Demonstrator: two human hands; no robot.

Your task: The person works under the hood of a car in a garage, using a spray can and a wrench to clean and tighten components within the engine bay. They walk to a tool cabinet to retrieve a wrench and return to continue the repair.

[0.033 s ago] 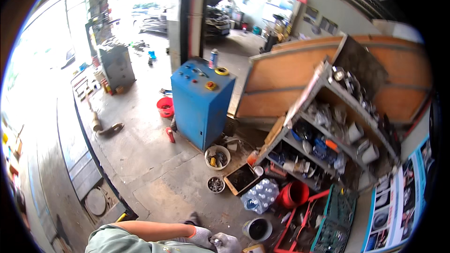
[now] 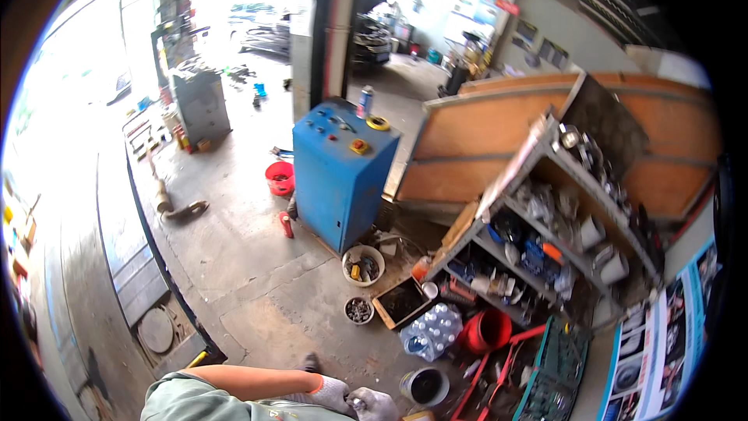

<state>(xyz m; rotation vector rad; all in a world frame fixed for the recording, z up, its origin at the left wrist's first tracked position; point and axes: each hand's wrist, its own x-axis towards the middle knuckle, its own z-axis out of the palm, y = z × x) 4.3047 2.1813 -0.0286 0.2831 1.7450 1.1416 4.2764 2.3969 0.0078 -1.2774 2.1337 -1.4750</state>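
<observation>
At the bottom edge, my left hand (image 2: pixel 331 392), in a light knitted glove, is closed beside my right hand (image 2: pixel 378 407). The right glove is closed round a small metallic item (image 2: pixel 359 404), too small to identify; whatever the left fingers grip is hidden. A black bucket (image 2: pixel 427 384) stands just right of my hands. Beyond it lie a shrink-wrapped pack of bottles (image 2: pixel 431 331), a red bucket (image 2: pixel 483 331) and a framed dark tray (image 2: pixel 399 303).
A blue control cabinet (image 2: pixel 331 191) stands mid-floor among tubs (image 2: pixel 362 265). At right are a cluttered shelf (image 2: pixel 538 234), wooden panel (image 2: pixel 467 132), green tool cases (image 2: pixel 557 370) and poster board (image 2: pixel 647 351). A lift platform edge (image 2: pixel 144 273) runs along the left; cars (image 2: pixel 261 31) stand behind.
The view has shifted slightly, with much of the background appearing a little lower and to the right. My hands stay together in nearly the same position.
</observation>
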